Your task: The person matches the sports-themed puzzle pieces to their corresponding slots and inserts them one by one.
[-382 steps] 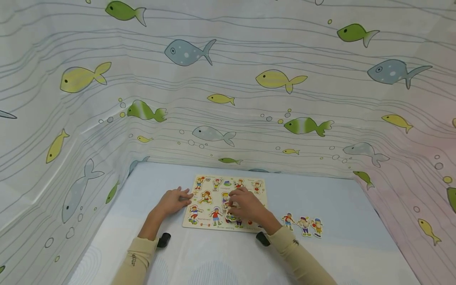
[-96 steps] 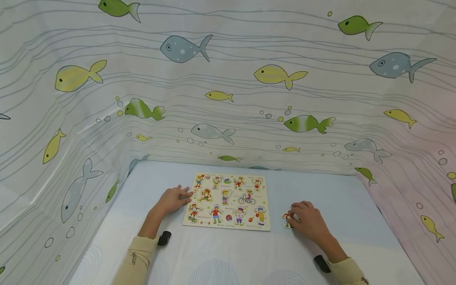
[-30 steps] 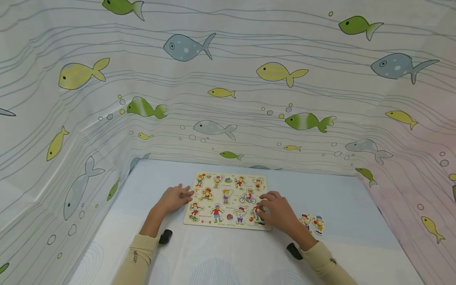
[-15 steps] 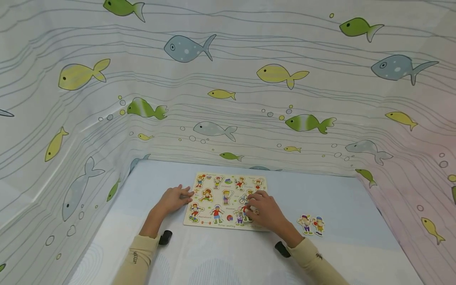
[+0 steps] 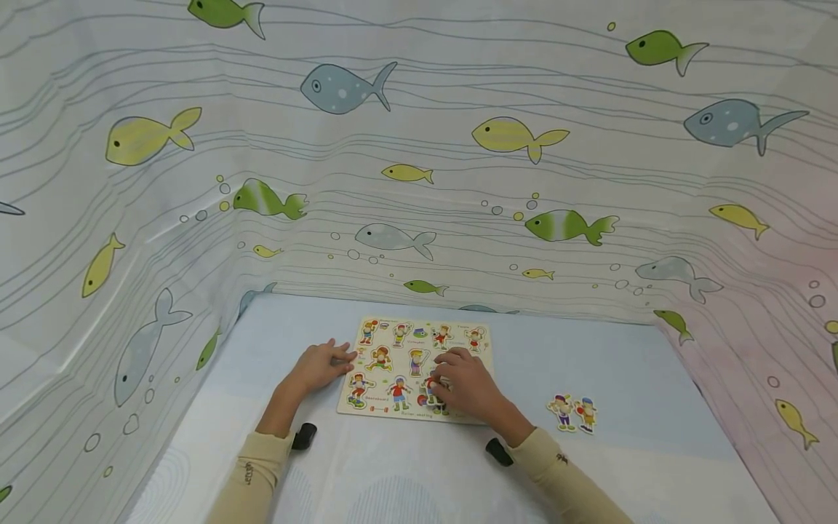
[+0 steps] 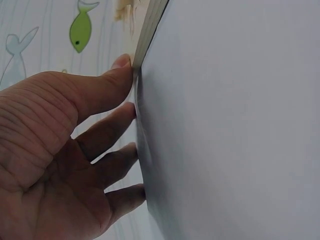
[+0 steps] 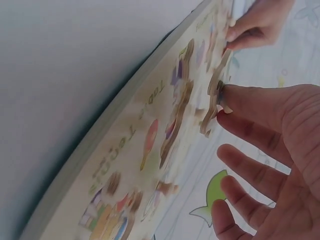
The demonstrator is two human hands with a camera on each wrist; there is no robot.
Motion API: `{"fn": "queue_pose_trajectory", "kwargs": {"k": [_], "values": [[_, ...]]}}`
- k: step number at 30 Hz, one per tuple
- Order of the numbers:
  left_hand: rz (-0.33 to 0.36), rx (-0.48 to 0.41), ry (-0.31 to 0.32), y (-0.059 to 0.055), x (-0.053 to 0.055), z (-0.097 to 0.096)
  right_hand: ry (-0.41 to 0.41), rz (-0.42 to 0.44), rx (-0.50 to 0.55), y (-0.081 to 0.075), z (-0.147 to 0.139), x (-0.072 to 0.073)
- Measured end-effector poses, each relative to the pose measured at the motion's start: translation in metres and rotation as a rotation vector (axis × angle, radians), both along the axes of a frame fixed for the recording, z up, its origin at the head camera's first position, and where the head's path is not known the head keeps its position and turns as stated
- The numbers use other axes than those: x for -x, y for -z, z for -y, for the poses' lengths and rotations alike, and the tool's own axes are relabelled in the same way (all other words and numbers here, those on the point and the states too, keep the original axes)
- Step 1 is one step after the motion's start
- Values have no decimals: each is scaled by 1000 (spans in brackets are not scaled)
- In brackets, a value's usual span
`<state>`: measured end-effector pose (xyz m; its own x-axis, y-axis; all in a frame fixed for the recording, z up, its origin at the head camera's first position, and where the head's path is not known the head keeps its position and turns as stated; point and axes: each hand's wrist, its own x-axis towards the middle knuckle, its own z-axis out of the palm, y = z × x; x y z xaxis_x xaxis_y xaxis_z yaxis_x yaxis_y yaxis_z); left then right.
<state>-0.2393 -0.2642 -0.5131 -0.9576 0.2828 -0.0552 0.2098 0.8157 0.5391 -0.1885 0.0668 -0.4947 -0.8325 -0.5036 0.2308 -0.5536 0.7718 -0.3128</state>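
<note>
The right hand (image 5: 462,383) pinched a puzzle piece (image 7: 214,102) over the puzzle board's (image 5: 366,405) near row; the left hand (image 5: 318,366), fingers relaxed, touched the board's left edge on the counter (image 5: 406,473).

Board (image 5: 419,367) labels too small

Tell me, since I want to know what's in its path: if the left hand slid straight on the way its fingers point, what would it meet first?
The left hand points right, its fingertips already at the left edge of the puzzle board. Going on, it would push that edge or ride onto the board toward the orange figure piece, though depth is hard to judge.
</note>
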Motion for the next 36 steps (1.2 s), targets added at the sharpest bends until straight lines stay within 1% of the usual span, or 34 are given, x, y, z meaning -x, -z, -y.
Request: {"fn": "queue_pose_trajectory", "kwargs": {"k": [8, 13, 16, 20, 25, 32, 36], "values": [[9, 10, -21, 3, 1, 0, -12, 34, -23, -5, 20, 5], [13, -6, -13, 4, 2, -1, -10, 60, -59, -5, 31, 6], [17, -15, -9, 4, 2, -1, -8, 67, -80, -4, 36, 7], [14, -13, -11, 2, 1, 0, -21, 80, -77, -2, 40, 8], [14, -16, -17, 0, 0, 0, -51, 62, -62, 1, 47, 8], [16, -16, -4, 3, 1, 1, -57, 61, -92, 9, 55, 11], [21, -15, -6, 1, 2, 0, -59, 69, -105, 12, 59, 12]]}}
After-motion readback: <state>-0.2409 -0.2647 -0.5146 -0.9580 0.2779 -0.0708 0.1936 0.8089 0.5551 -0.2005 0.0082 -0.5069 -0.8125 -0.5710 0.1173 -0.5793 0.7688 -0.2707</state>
